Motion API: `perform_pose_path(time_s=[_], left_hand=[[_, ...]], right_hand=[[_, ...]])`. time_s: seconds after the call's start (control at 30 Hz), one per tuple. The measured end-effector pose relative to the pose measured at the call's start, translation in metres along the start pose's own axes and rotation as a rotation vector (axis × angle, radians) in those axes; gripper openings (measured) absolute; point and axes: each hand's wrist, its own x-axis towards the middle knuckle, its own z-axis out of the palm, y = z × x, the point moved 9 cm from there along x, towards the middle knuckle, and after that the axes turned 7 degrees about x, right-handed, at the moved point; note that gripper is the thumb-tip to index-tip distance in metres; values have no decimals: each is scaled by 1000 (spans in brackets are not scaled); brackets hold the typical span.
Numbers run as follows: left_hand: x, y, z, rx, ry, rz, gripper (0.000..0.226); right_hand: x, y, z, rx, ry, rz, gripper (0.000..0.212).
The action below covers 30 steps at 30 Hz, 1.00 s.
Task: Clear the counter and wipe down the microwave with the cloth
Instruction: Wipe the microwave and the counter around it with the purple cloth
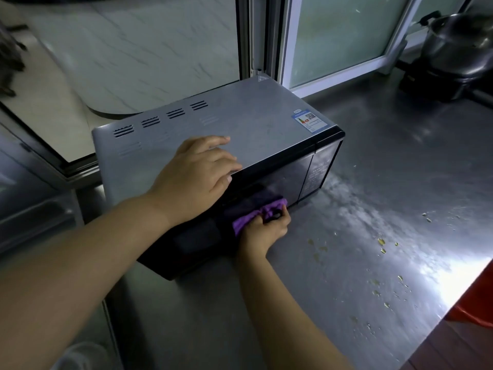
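A microwave (248,124) with a silver top and a black glass door stands on the steel counter (373,182). My left hand (197,177) lies flat on its top near the front edge, fingers spread and holding nothing. My right hand (266,228) grips a bunched purple cloth (256,213) and presses it against the lower part of the black door. Part of the cloth is hidden inside my fist.
Small yellowish crumbs (381,244) are scattered over the counter to the right of the microwave. A metal pot (458,49) sits on a black burner at the back right. A sliding window (344,36) runs behind. Something red (477,297) is at the counter's right front edge.
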Motion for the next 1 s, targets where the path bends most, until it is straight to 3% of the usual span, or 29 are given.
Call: perform_pose_path(time_s=[0.13, 0.27, 0.43, 0.6, 0.67, 0.8, 1.0], left_hand=[[-33, -21, -11, 111, -103, 36, 32], [-67, -59, -12, 70, -187, -126, 43], [-69, -63, -8, -13, -151, -176, 46], [-72, -68, -7, -75, -125, -198, 47], [-72, -69, -7, -82, -112, -202, 47], [-74, -70, -7, -106, -100, -215, 47], [-74, -74, -6, -144, -89, -208, 44]], right_hand=[[3, 20, -10, -107, 27, 103, 48], [-17, 17, -6, -157, -4, 209, 43], [-78, -33, 24, -15, -139, -93, 62], [-96, -27, 29, 71, -137, -222, 64], [-83, -6, 25, 59, -83, -157, 63], [-63, 57, 7, -134, 10, 166, 55], [-75, 60, 15, -197, -19, 224, 50]])
